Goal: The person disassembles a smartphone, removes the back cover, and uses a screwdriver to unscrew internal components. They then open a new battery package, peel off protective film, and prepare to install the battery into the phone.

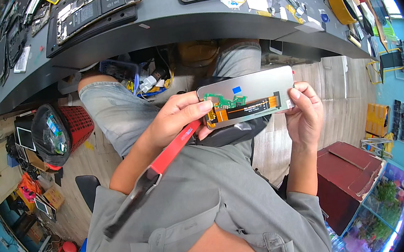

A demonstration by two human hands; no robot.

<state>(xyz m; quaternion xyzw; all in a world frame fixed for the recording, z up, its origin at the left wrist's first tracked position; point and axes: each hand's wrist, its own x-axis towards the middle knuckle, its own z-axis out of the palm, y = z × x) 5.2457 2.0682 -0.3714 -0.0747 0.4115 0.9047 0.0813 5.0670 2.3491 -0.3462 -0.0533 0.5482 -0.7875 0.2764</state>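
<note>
Both hands, left hand (176, 116) and right hand (305, 112), pinch the display panel's (252, 88) ends; a slip could crease its orange flex cable (247, 108).

Shirt: grey short-sleeved shirt (205, 195), collar open at the neck, below the grey workbench (161, 28).
Sleeves: end above the elbows; forearms bare.
Trousers: light washed-blue jeans (120, 110), legs under the workbench edge.
Hands: left hand (176, 116) and right hand (305, 112) bare, ungloved.
</note>
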